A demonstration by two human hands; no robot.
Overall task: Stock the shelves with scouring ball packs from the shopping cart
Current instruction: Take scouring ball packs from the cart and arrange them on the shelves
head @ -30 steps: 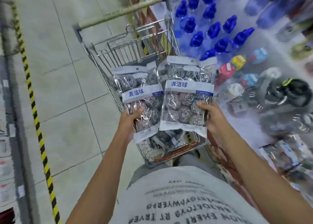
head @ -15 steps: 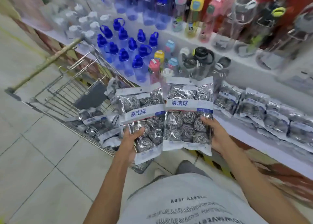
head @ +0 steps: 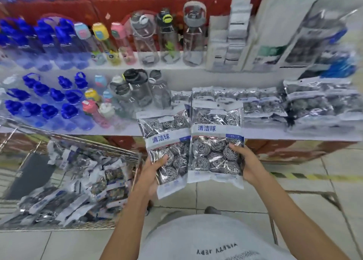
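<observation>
Wire-mesh steel shopping cart (head: pixel 82 139), at left, heaped with crinkled clear-plastic packs of steel scouring balls (head: pixel 78 191). Left hand (head: pixel 150 176), thumb curled over the front, grips a glossy rectangular scouring ball pack with a white-and-blue label band (head: pixel 167 151); long axis upright, top tilted slightly left. Right hand (head: pixel 246 164) grips a matching second pack (head: pixel 215 141), upright, edges touching the first. Both are held before the white lower shelf (head: pixel 294 136), where similar packs (head: pixel 263 106) lie at right.
</observation>
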